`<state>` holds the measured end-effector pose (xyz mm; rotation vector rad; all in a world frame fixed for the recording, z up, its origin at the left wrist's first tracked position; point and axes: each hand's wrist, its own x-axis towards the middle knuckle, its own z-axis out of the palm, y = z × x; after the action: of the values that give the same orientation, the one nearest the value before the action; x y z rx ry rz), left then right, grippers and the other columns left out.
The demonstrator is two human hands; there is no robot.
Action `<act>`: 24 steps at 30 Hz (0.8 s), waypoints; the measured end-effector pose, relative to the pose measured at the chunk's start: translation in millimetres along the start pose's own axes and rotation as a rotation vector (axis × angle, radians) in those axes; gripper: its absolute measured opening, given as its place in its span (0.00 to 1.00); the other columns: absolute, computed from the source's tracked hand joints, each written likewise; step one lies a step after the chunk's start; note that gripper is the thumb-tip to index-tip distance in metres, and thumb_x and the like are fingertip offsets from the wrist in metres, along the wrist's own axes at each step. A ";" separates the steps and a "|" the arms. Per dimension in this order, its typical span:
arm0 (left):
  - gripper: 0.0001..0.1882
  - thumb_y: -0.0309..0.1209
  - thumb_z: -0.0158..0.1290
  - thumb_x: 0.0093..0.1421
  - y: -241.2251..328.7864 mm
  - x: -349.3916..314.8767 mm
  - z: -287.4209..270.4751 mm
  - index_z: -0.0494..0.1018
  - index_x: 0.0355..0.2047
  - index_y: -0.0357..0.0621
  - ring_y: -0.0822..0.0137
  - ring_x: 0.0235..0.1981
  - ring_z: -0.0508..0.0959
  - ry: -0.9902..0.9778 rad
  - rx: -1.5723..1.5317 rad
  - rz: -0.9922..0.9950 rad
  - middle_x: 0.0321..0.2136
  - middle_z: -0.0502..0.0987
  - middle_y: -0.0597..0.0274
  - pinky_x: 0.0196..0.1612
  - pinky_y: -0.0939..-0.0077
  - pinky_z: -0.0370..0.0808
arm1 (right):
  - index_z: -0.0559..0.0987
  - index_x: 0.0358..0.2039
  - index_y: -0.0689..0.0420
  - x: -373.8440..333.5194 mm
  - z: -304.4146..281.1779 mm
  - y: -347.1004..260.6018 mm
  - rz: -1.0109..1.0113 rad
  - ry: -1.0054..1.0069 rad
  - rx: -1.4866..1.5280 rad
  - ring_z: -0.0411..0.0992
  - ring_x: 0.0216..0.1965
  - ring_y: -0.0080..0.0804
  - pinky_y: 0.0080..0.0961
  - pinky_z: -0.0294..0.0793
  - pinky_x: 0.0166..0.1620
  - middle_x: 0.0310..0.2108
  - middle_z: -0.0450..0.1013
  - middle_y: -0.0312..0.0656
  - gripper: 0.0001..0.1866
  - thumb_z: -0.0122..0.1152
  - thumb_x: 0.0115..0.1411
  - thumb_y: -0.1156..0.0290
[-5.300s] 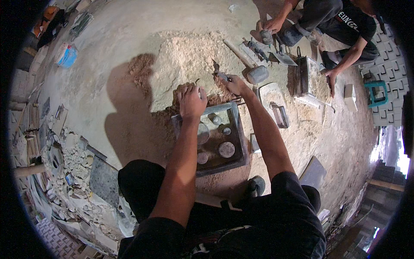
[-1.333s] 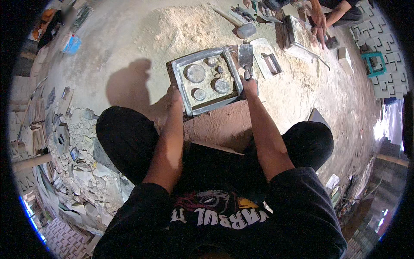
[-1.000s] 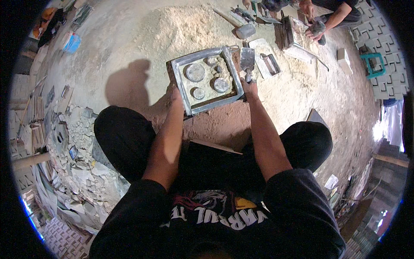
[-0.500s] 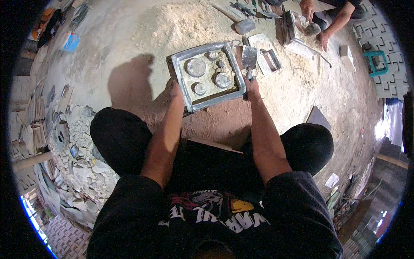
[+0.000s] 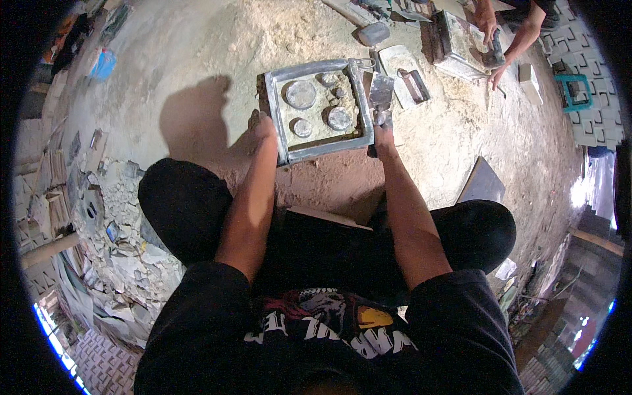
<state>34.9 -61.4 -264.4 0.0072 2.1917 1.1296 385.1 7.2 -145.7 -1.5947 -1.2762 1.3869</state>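
Both hands held a square metal moulding frame [image 5: 318, 108] over the sandy ground [image 5: 197, 59], in front of the person's knees. Left hand [image 5: 263, 126] was closed on the frame's left edge, near its lower corner. Right hand [image 5: 382, 125] gripped the right edge, and also touched a flat grey metal piece [image 5: 381, 90] just beside the frame. Inside the frame, packed sand [image 5: 326, 128] showed four round imprints [image 5: 301, 94]. Farther away, another person's hands [image 5: 488, 21] rested on a second frame [image 5: 461, 43].
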 end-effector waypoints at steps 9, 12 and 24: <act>0.32 0.51 0.38 0.61 100.9 -115.2 5.3 0.75 0.31 0.28 0.41 0.39 0.76 0.158 0.064 0.304 0.31 0.76 0.34 0.46 0.53 0.70 | 0.75 0.32 0.67 5.3 -17.2 -75.2 0.022 0.199 0.174 0.71 0.25 0.21 0.21 0.68 0.25 0.28 0.77 0.43 0.16 0.58 0.59 0.62; 0.31 0.51 0.39 0.61 123.9 -113.4 3.8 0.76 0.30 0.30 0.43 0.38 0.77 0.088 0.235 0.437 0.33 0.77 0.38 0.45 0.57 0.71 | 0.75 0.35 0.67 17.2 -12.1 -82.6 -0.088 0.143 -0.091 0.72 0.26 0.27 0.25 0.69 0.27 0.28 0.77 0.44 0.18 0.61 0.57 0.61; 0.28 0.49 0.47 0.57 128.0 -141.6 -2.6 0.77 0.34 0.31 0.43 0.40 0.77 0.034 0.231 0.452 0.34 0.77 0.38 0.46 0.59 0.71 | 0.78 0.28 0.69 13.6 -9.0 -96.2 -0.199 0.080 -0.594 0.74 0.26 0.35 0.34 0.70 0.31 0.23 0.75 0.51 0.27 0.64 0.51 0.51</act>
<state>107.8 -24.3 -92.0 0.6144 2.4084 1.1027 369.8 50.4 -59.6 -1.8073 -1.8534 0.8507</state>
